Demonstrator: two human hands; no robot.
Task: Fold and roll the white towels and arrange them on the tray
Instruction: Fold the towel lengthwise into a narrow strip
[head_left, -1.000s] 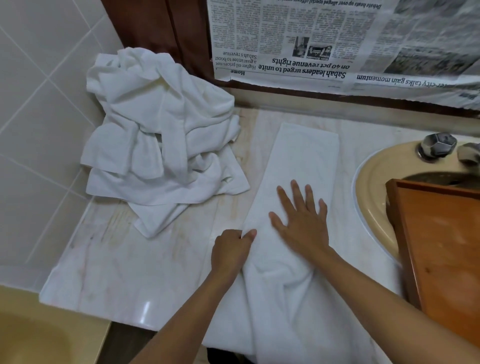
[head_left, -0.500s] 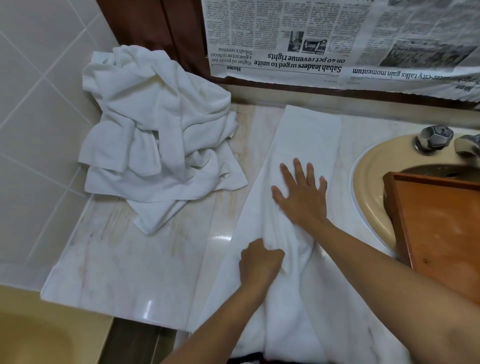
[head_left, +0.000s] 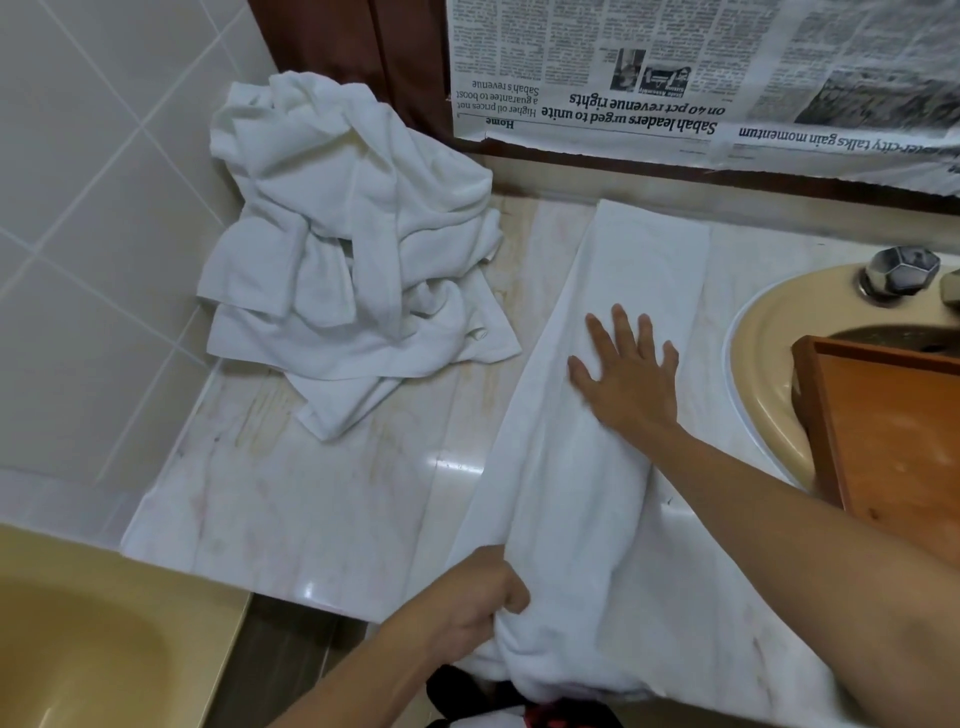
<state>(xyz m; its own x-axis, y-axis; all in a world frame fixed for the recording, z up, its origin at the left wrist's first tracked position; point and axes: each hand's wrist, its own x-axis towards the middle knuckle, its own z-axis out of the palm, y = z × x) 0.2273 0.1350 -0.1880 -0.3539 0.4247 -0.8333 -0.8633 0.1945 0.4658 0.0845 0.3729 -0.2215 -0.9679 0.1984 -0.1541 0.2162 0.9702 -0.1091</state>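
Observation:
A long white towel, folded into a narrow strip, lies lengthwise on the marble counter and hangs over its front edge. My right hand lies flat on the strip's middle with fingers spread. My left hand grips the bunched near end of the towel at the counter's front edge. A heap of crumpled white towels sits at the back left against the tiled wall. The wooden tray rests over the basin on the right; the part in view holds nothing.
A beige basin with a chrome tap lies right of the towel. Newspaper covers the mirror behind. A beige tub sits at lower left, below the counter.
My left hand has slid along the towel's left side toward me, from mid-counter to the front edge, gripping the towel. The right hand stayed flat on the strip.

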